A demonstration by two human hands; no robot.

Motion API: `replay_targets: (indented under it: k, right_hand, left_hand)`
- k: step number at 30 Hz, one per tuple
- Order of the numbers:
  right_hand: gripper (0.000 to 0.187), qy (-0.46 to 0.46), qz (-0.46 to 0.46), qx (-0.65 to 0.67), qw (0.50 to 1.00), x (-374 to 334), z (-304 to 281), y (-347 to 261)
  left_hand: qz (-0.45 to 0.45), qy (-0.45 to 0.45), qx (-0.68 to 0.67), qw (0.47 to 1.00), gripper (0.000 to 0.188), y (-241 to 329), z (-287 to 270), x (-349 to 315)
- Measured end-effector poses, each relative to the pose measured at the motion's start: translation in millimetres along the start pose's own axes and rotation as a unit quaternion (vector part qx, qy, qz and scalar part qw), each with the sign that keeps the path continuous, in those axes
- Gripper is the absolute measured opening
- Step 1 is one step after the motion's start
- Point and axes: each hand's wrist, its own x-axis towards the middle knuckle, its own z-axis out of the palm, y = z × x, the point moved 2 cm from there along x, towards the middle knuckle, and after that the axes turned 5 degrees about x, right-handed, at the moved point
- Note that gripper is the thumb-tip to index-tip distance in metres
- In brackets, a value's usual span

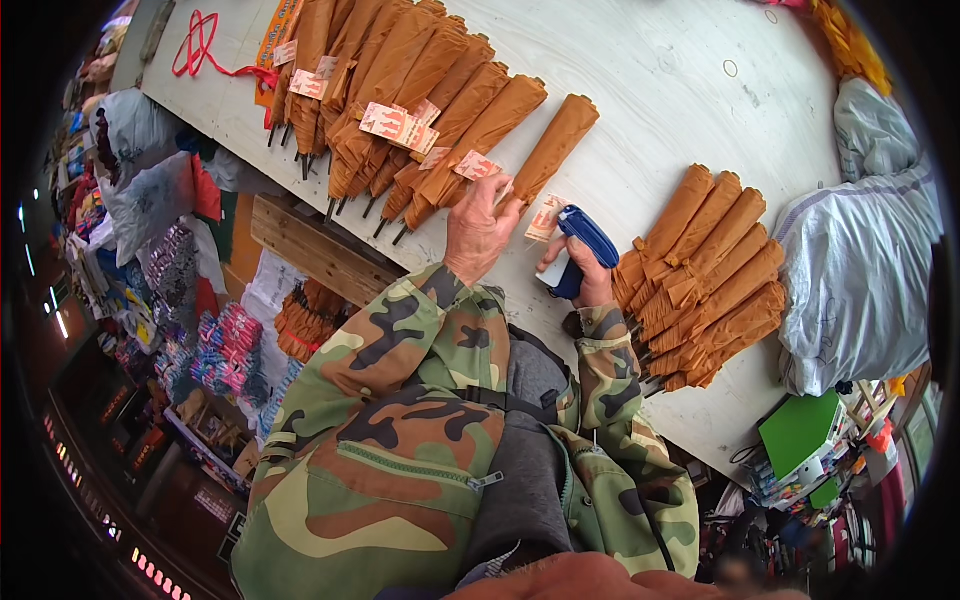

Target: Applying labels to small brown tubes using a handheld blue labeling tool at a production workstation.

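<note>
A folded brown umbrella (558,140) lies by itself on the white table, its narrow end toward me. My left hand (478,228) is closed at that narrow end, thumb and fingers pinching it. My right hand (592,272) grips a blue stapler (588,236), just right of the umbrella. A small red-and-white paper tag (546,217) shows between the stapler and the umbrella's end. To the left, a row of folded umbrellas (430,65) carries similar tags, one tag (477,166) close above my left hand. Where the stapler's jaws meet the tag is hard to make out.
More folded brown umbrellas (715,275) are piled at the right, with no tags visible. A large white sack (850,270) stands beyond them. Red ribbon (200,50) lies at the table's far left. Below the left edge are a wooden plank (310,250) and bagged goods.
</note>
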Motion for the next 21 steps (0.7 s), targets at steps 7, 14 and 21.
replay_targets:
  k: [7, 14, 21]
  right_hand:
    - [0.047, 0.032, -0.026, -0.033, 0.999, -14.6, 0.6, -7.6]
    - [0.048, 0.006, -0.004, -0.055, 0.998, -0.9, 8.5, -2.7]
    - [0.049, -0.019, -0.006, -0.067, 0.998, 10.3, 3.9, 3.7]
  left_hand:
    - [0.116, 0.026, 0.144, 0.982, 0.059, 8.0, 16.6, -1.4]
    - [0.138, 0.047, 0.135, 0.98, 0.054, -3.6, 18.8, -0.5]
    - [0.108, 0.038, 0.095, 0.989, 0.05, -9.4, 9.4, 9.8]
